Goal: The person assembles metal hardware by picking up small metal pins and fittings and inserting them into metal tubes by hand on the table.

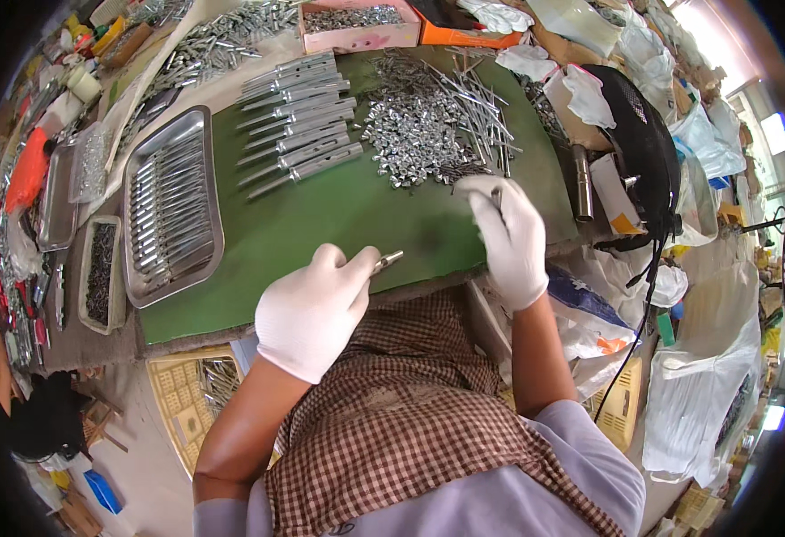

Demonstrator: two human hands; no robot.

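Observation:
My left hand, in a white knit glove, pinches a short silvery metal barrel whose end sticks out past the fingertips. My right hand, gloved the same way, is closed at the near right side of a heap of small shiny metal fittings. What its fingers hold, if anything, I cannot make out. Both hands are over the green mat. Beyond my left hand lies a row of slotted metal tubes with thin rods. Loose long thin rods and dark small pieces border the heap.
On the left, a steel tray holds a row of slim metal tools, beside a narrow box of dark screws. A pink box of small parts stands at the back. A black mesh fan and plastic bags crowd the right.

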